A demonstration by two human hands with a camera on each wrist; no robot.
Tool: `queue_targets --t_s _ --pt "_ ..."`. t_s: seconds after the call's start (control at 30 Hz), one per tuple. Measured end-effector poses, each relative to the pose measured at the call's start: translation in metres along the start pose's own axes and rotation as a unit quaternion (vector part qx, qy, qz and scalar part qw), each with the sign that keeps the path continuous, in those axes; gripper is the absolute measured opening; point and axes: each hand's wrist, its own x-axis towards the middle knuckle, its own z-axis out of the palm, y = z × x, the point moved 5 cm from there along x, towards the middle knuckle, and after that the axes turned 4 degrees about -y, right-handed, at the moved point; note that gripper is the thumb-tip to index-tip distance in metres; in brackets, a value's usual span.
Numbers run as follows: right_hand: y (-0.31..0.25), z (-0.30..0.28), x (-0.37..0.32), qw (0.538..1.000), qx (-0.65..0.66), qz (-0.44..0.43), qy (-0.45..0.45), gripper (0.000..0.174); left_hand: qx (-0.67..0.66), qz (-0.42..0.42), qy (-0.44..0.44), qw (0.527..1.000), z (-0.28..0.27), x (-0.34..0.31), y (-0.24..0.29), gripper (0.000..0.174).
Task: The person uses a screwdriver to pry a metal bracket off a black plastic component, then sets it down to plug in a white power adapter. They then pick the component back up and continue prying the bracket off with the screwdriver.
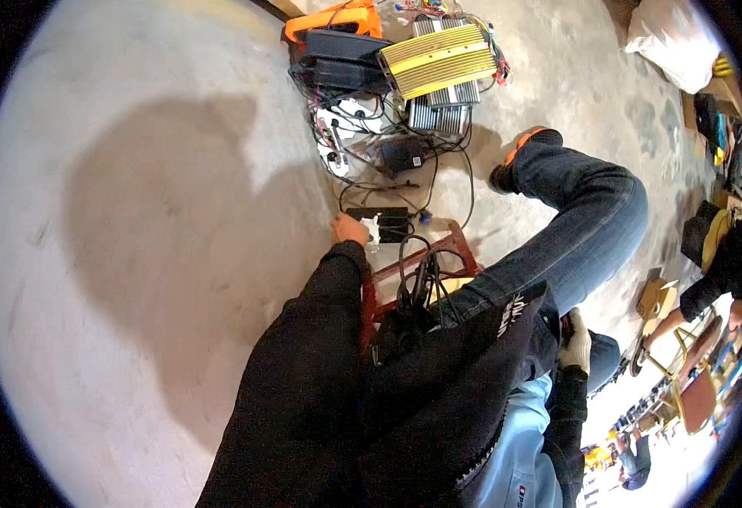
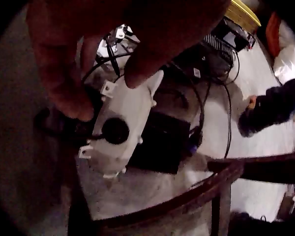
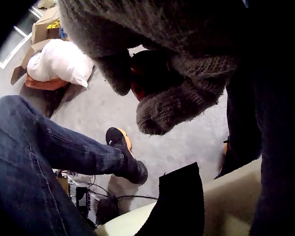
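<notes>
My bare left hand (image 1: 350,229) pinches a white plastic part (image 2: 132,105), its fingers (image 2: 71,93) on one side and a digit across the top edge. A round black piece (image 2: 115,131) sits on the part's face, with a dark cable running from it. Behind it lies a black box (image 2: 162,142), also visible in the head view as a finned black box (image 1: 394,224). Beside my hip, my right hand (image 1: 576,343), in a knitted glove (image 3: 172,105), has its fingers curled round a dark object with red on it (image 3: 150,76).
A dark red frame (image 1: 464,245) stands below the left hand, black cables over it. Farther up lie white parts (image 1: 354,118), a yellow finned unit (image 1: 438,61) and an orange case (image 1: 337,19). My shoe (image 1: 523,157) is right of them. Another person's arm (image 1: 697,296) shows at right.
</notes>
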Motion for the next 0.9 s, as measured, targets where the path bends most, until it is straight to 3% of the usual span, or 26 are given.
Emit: queue_targets --t_s 0.03,0.07,0.17,0.27,0.33,0.4,0.5,0.53,0.57,0.63,0.67,0.7,0.8,0.83,0.9 --pt "0.0 0.003 -0.004 0.999 0.029 0.026 0.024 0.026 0.039 0.054 0.02 0.998 0.001 0.012 0.002 0.047" --pt "0.0 0.003 -0.005 0.999 0.029 0.027 0.027 0.026 -0.06 0.019 0.057 0.996 -0.032 -0.016 0.022 0.036" --pt "0.0 0.0 -0.001 0.999 0.02 0.018 0.026 0.026 -0.085 0.052 0.104 0.99 -0.06 -0.003 0.044 0.038" --pt "0.002 -0.003 0.001 0.999 0.003 0.03 0.023 0.025 -0.059 0.113 0.13 0.983 -0.055 0.058 0.041 0.044" --pt "-0.006 0.006 -0.007 0.997 -0.062 -0.035 0.014 0.024 -0.102 0.103 0.09 0.985 -0.063 0.076 0.041 0.048" --pt "-0.001 -0.003 0.0 0.999 -0.038 0.003 0.024 0.024 -0.154 0.075 0.062 0.983 -0.074 0.074 0.05 0.051" --pt "0.003 -0.01 0.006 0.998 -0.02 0.046 0.042 0.023 -0.259 0.095 0.029 0.961 -0.012 0.183 -0.001 0.054" --pt "-0.002 -0.002 0.0 0.998 -0.028 0.038 0.04 0.023 -0.032 0.174 -0.039 0.984 -0.002 0.211 -0.007 0.046" --pt "-0.004 0.003 -0.003 0.998 -0.038 0.031 0.038 0.023 -0.027 0.177 -0.044 0.983 0.001 0.209 -0.003 0.046" --pt "0.003 -0.011 0.006 0.998 -0.035 0.029 0.034 0.024 -0.142 0.242 -0.087 0.956 -0.013 0.176 0.01 0.031" --pt "0.007 -0.023 0.016 0.999 -0.042 0.033 -0.005 0.023 -0.501 -0.032 -0.12 0.856 -0.052 0.097 0.046 0.017" --pt "0.012 -0.028 0.019 0.997 -0.048 0.037 -0.045 0.024 -0.494 -0.033 -0.123 0.86 -0.052 0.096 0.046 0.017" --pt "0.001 0.007 0.002 0.997 -0.053 0.047 0.012 0.026 -0.588 -0.033 -0.147 0.794 -0.036 0.123 0.027 0.014" --pt "-0.001 0.008 -0.002 0.995 -0.073 0.052 0.045 0.027 -0.586 -0.036 -0.149 0.796 -0.03 0.128 0.021 0.014" --pt "0.002 0.001 0.006 0.996 -0.068 0.057 0.017 0.029 -0.549 -0.014 -0.083 0.832 -0.034 0.14 0.005 0.016"
